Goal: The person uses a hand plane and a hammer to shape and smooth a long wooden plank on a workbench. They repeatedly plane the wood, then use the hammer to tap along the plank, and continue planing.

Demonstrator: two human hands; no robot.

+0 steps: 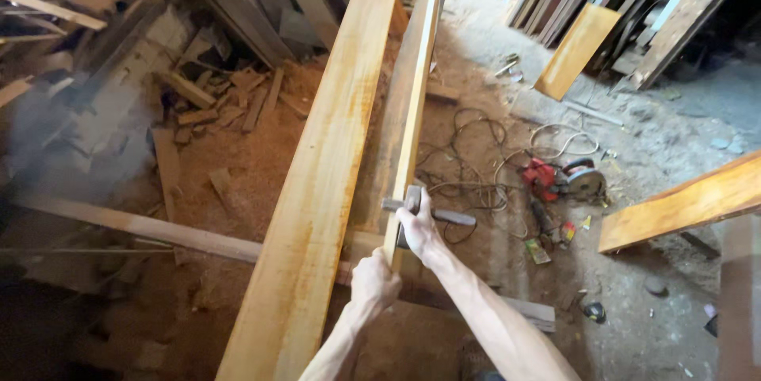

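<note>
Narrow plank (414, 88) (on edge) in both closed hands, left (372, 282), right (418, 226).

Two bare forearms enter from the lower edge, both lean, with visible tendons and fine hair along their length. No sleeves, gloves, wristbands, watches or rings appear on either. The left hand (372, 284) and the right hand (418, 229) are uncovered to the fingertips; the upper arms and clothing lie outside the head camera's view

Wide plank (317, 191) left — cables (476, 167) right
</note>
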